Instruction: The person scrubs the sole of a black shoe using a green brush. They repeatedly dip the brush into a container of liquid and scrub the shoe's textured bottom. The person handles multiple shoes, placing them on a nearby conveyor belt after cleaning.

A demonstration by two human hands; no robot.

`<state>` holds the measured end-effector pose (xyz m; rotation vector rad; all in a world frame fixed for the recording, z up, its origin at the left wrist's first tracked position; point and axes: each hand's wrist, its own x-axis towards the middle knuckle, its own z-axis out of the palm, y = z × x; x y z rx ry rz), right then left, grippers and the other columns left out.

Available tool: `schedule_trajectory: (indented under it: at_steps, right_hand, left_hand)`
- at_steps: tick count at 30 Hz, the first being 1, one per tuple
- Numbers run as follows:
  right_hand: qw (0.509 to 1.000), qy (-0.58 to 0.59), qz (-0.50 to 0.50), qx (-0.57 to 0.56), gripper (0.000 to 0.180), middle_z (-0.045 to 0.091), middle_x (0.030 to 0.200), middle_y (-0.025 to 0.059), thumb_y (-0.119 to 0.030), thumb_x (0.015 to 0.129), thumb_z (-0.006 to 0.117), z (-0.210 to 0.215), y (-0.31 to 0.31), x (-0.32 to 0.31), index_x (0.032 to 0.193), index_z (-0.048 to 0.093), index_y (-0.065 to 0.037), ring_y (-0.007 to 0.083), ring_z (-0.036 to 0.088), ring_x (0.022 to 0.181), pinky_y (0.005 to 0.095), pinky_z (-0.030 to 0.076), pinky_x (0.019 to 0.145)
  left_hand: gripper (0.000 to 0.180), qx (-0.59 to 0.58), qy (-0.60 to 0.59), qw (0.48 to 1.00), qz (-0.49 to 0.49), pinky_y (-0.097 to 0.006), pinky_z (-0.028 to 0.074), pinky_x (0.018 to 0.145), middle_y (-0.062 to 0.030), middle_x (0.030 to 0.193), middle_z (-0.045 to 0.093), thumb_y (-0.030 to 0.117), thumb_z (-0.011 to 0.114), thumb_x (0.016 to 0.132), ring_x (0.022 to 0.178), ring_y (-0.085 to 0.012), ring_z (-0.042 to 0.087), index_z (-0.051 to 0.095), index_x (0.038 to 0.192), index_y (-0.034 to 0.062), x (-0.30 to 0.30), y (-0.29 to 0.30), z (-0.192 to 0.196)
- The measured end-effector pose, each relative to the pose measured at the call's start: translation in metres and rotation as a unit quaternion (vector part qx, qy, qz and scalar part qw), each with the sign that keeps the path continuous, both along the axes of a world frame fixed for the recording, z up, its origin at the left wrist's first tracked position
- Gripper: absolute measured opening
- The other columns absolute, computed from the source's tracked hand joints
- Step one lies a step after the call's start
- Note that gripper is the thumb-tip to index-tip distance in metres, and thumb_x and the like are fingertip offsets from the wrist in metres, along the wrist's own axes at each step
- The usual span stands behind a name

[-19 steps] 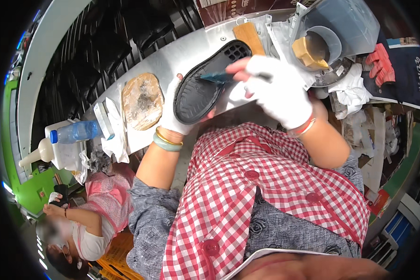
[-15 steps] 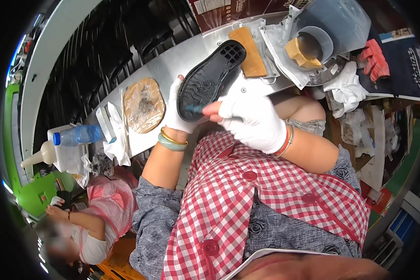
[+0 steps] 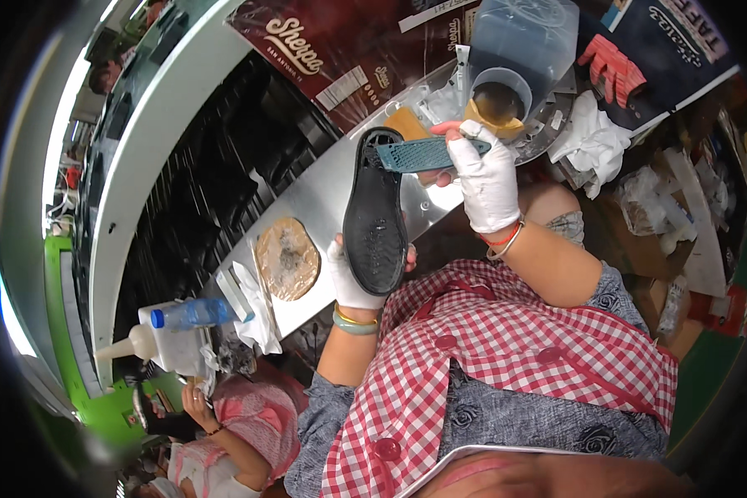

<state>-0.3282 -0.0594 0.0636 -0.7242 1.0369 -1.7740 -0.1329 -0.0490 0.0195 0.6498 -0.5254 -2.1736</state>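
A black shoe sole point(image 3: 374, 226) is held tilted over the bench, its heel end upward. My left hand point(image 3: 351, 280), in a white glove with bare fingertips, is wrapped round its lower end from beneath. My right hand point(image 3: 485, 184), gloved alike, is closed on a flat teal brush point(image 3: 432, 155) with a textured surface. The brush's far end lies over the heel of the sole; whether it touches is not clear. Just beyond my right hand stands a clear cup point(image 3: 520, 85) of dark liquid, a tan piece point(image 3: 496, 124) on its near rim.
On the metal bench point(image 3: 314, 181) lies a round plastic-wrapped pad point(image 3: 288, 258). A blue-capped bottle point(image 3: 195, 313) and a white squeeze bottle point(image 3: 153, 344) are at left. Crumpled white cloth point(image 3: 593, 141) and a red glove point(image 3: 612, 70) are at right. Another person point(image 3: 241, 436) sits lower left.
My right hand has moved with the brush from the sole's toe end up to the heel, near the cup. The sole now stands more upright in the view, which has also turned.
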Motion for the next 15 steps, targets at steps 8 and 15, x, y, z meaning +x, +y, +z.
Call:
schedule_trajectory:
  at_steps: [8,15]
  right_hand:
    - [0.990,0.091,0.099,0.033,0.018,0.062,0.077,0.0034,-0.016,0.091,0.050,-0.005,0.010,-0.002,0.090,0.063,-0.003,0.0096,0.060,0.056,0.0184,0.045,0.047]
    - [0.995,-0.062,-0.061,-0.053,0.024,0.062,0.075,0.0059,-0.024,0.091,0.053,0.033,0.036,-0.025,0.095,0.059,-0.001,0.0123,0.059,0.054,0.0208,0.046,0.048]
  left_hand:
    - [0.085,-0.009,-0.010,1.000,-0.024,-0.038,0.051,0.061,-0.0180,0.100,0.058,0.064,0.053,0.073,0.073,-0.0310,0.060,0.042,0.125,-0.0025,-0.004,0.004,-0.004]
    - [0.076,-0.030,0.022,0.999,-0.010,-0.044,0.055,0.060,-0.0175,0.117,0.053,0.057,0.051,0.078,0.080,-0.0373,0.061,0.040,0.128,0.0012,-0.003,-0.007,0.032]
